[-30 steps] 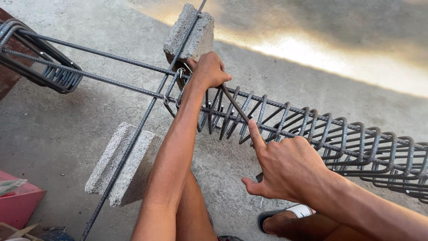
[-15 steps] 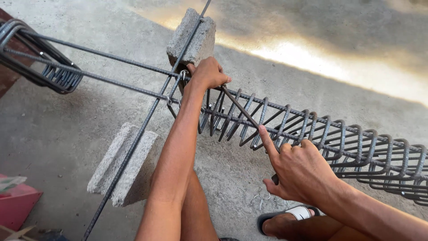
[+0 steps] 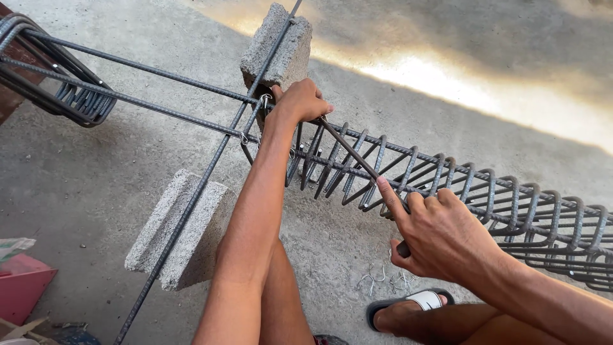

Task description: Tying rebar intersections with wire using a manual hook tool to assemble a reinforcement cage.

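Left hand (image 3: pixel 303 102) clamps the rebar cage (image 3: pixel 447 185) at its near end; right hand (image 3: pixel 440 233) grips a slender hooked tool (image 3: pixel 348 148) whose long axis runs diagonally between them, tip at the left fingers.

Bunched steel stirrups (image 3: pixel 460 191) crowd the long bars (image 3: pixel 159 112) directly beyond the right hand (image 3: pixel 440 233), leaving only narrow slots between loops. Ahead of the left hand (image 3: pixel 300 102) a concrete block (image 3: pixel 278 48) closes the way; below its forearm a second block (image 3: pixel 182 227) and a crossing bar (image 3: pixel 191 198) stand close. Open concrete floor (image 3: pixel 89 191) lies left of that forearm, and nearer than the right hand, around loose wire ties (image 3: pixel 383 281).
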